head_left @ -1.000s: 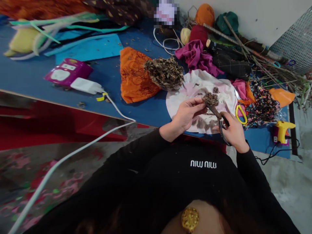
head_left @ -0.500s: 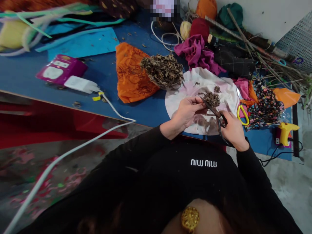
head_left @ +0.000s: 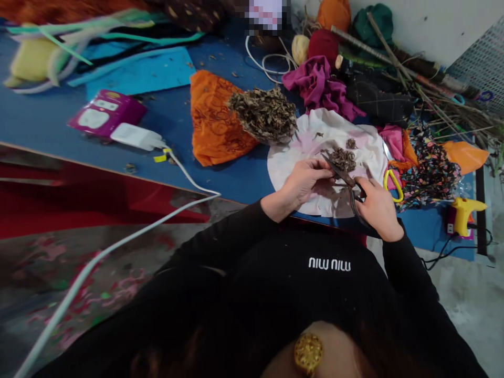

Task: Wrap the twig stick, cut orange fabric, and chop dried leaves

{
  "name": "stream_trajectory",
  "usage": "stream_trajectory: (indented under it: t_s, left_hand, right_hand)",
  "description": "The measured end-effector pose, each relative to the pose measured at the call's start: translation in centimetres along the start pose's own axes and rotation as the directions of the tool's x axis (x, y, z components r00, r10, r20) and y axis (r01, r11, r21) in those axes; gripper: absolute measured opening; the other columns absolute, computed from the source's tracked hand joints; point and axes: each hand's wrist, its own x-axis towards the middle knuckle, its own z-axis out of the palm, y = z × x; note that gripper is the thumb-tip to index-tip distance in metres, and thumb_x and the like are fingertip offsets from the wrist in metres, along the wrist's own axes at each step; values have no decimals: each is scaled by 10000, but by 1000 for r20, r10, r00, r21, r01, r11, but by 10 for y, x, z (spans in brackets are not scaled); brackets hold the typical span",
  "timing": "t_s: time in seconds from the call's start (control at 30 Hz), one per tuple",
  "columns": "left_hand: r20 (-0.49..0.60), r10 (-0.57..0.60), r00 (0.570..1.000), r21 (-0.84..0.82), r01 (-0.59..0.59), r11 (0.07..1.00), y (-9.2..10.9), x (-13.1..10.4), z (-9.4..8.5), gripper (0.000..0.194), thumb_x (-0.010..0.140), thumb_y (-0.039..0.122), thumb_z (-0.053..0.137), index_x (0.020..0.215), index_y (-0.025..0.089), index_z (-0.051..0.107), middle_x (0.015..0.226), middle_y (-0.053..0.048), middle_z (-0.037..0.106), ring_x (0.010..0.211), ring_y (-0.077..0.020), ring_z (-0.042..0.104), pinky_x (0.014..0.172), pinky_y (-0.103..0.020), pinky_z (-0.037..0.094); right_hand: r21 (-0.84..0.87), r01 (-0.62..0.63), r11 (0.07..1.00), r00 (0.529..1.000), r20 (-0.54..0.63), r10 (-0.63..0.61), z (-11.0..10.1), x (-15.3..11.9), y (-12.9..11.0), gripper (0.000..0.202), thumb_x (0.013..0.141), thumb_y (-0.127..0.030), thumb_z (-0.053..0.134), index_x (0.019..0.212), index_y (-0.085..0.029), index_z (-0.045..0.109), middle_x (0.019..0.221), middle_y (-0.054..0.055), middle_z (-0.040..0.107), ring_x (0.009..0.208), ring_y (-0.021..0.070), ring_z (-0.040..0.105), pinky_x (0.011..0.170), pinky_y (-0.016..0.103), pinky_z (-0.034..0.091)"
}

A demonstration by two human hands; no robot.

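My right hand (head_left: 377, 207) grips the handles of dark scissors (head_left: 342, 174), whose blades point up and left over a white cloth (head_left: 311, 144) on the blue table. My left hand (head_left: 304, 181) pinches something small at the blade tips; what it holds is too small to make out. A small clump of dry brown leaves (head_left: 343, 158) lies on the cloth just beyond the blades. A larger heap of dried leaves (head_left: 264, 114) sits at the cloth's far left edge.
An orange cloth (head_left: 214, 123), a magenta socket box (head_left: 103, 110) with a white charger (head_left: 136, 136) and cable lie left. Yellow-handled scissors (head_left: 392, 184), patterned fabric (head_left: 431, 176), a yellow glue gun (head_left: 464, 212), magenta cloth (head_left: 318, 84) and twigs (head_left: 444, 110) crowd the right.
The scissor blades have shifted slightly toward my left hand's fingers and the leaf clump now rests on the cloth beyond them. The view has drifted a little.
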Motion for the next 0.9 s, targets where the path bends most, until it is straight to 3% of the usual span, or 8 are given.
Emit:
stream_trajectory:
  t_s: [0.17,0.27,0.4,0.47,0.6,0.7,0.8,0.9]
  left_hand:
    - [-42,137,990,26,-136,990,-1,9,-5,125,820,31,738,783,133,676,692,-7,693,597,-127,684,601,-239,589]
    - [-37,325,945,240,-307,921,-3,18,-10,128,842,57,721,908,150,781,844,-32,775,734,-149,718,728,-271,610]
    - [159,568,808,613,-532,585,2,15,-19,304,827,38,695,971,244,867,1223,-68,815,1184,-262,725,1081,-391,549]
    - [182,650,738,663,-580,474,10,5,-24,241,876,111,702,933,273,871,1219,-64,817,1232,-280,708,1145,-416,505]
    - [24,790,613,683,-587,435,37,-10,-43,112,942,339,740,914,280,831,1151,-62,811,1247,-297,680,1176,-430,471]
    - [-129,847,515,719,-539,438,64,-2,-70,331,901,500,798,1155,289,786,1402,-67,724,1568,-342,411,1285,-448,339]
    - [-183,823,538,779,-431,455,86,23,-100,865,796,714,830,1494,250,616,1621,-77,572,1695,-367,114,1331,-455,224]
    - [-178,759,627,811,-343,474,95,50,-118,1186,682,867,816,1604,194,497,1697,-159,477,1666,-420,225,1334,-508,222]
  right_hand:
    - [145,-2,989,993,-112,18,1,1,12,442,958,-465,582,1298,-214,714,1025,102,740,891,279,687,760,365,520]
    - [149,-30,988,979,-193,59,-1,1,14,494,956,-528,580,1333,-229,695,1020,94,727,914,284,677,775,384,534]
    - [78,-78,994,971,-220,94,2,1,16,504,931,-517,608,1342,-239,694,1101,134,712,950,318,665,775,420,540]
    - [45,-93,995,963,-251,101,5,1,16,521,909,-493,633,1365,-246,680,1133,146,689,950,322,657,756,416,538]
    - [-39,-83,996,968,-241,71,9,3,14,565,885,-455,655,1401,-225,653,1136,150,646,936,320,653,717,392,519]
    - [-79,-80,994,983,-173,65,12,7,12,587,895,-438,658,1425,-187,623,1161,171,652,961,341,671,741,407,528]
    - [-104,-44,994,992,-126,31,16,9,12,630,906,-394,661,1474,-145,551,1196,189,662,1065,371,678,848,446,553]
    - [-157,-7,988,996,-86,-7,14,8,12,608,919,-350,653,1461,-101,532,1213,210,659,1144,394,668,927,475,553]
